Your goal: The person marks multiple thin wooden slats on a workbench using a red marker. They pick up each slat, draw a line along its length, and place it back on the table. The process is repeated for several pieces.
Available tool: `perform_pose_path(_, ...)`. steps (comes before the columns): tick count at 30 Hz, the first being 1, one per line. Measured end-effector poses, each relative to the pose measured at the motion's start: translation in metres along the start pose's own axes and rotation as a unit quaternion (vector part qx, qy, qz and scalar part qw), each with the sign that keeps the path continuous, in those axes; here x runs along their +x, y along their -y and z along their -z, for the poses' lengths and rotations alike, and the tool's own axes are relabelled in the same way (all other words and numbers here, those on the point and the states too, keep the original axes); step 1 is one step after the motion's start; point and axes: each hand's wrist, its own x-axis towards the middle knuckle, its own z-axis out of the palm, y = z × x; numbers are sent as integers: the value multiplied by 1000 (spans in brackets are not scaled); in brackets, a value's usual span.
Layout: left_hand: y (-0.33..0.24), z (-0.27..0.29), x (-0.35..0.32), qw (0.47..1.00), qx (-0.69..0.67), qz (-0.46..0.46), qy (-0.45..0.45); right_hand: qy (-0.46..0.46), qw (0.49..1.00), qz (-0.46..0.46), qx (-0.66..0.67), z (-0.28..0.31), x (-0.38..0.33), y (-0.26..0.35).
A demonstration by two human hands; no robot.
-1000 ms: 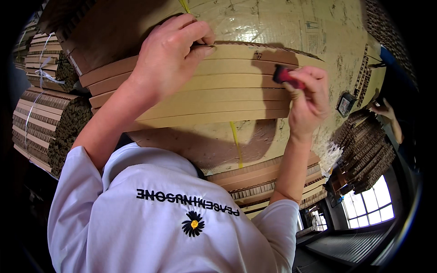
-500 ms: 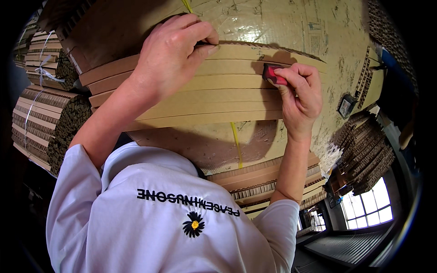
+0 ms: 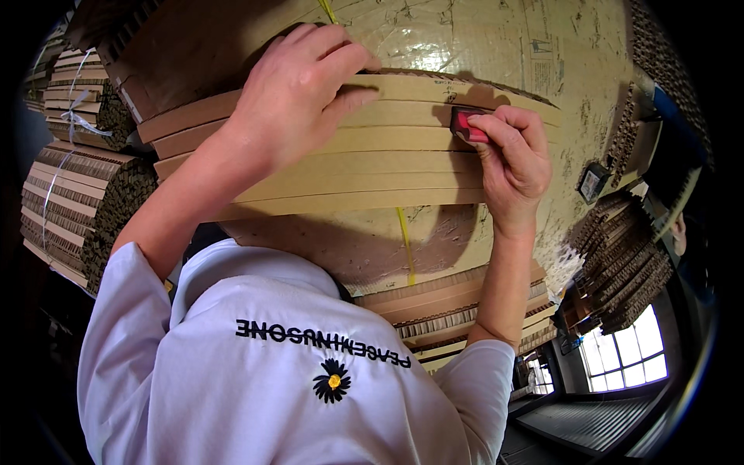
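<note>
Several long tan cardboard strips (image 3: 341,167) lie side by side on a worn, cardboard-covered work surface (image 3: 504,35). My left hand (image 3: 298,93) rests over their far edge, its thumb apart from the forefinger; the other fingertips are partly hidden behind it. Between the thumb and fingers of my right hand (image 3: 518,159) is a small red and black hand stamp (image 3: 470,125). It sits over the strips near their right end, and small dark print shows just beyond it. Whether its face touches the cardboard I cannot tell.
A small black ink pad box (image 3: 593,182) is at the right. Tied bundles of strips (image 3: 74,209) stand at the left, more stacked strips (image 3: 442,310) nearest me. A yellow strap (image 3: 406,244) crosses the surface. Another person's hand (image 3: 679,235) is at the far right, beside a pale strip.
My left thumb and forefinger have parted a little at the strips' far edge. The stamp has barely shifted. At the far right, a pale strip and another person's hand have come into view.
</note>
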Motion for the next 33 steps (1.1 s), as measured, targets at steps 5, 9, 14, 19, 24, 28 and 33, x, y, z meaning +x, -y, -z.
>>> perform_pose_path(5, -1, 19, -9, 996, 58, -58, 33, -4, 1000, 20, -16, 0, 1, -2)
perform_pose_path(9, 5, 21, -15, 995, 60, -61, 57, -7, 1000, 18, -11, -2, 2, -3)
perform_pose_path(14, 3, 20, -15, 993, 68, -71, 61, -7, 1000, 20, -19, -3, 4, 0)
perform_pose_path(19, -6, 23, -14, 991, 87, -56, 81, -15, 999, 25, -21, -4, 3, -1)
perform_pose_path(24, -13, 26, -13, 985, 122, -57, 109, -150, 949, -142, 237, 8, -11, -3)
perform_pose_path(28, -13, 25, -7, 984, 146, -65, 79, -147, 955, -139, 215, 16, -33, -2)
perform_pose_path(33, -10, 20, -8, 983, 154, -85, 53, -64, 987, -78, 126, 8, -42, 4)
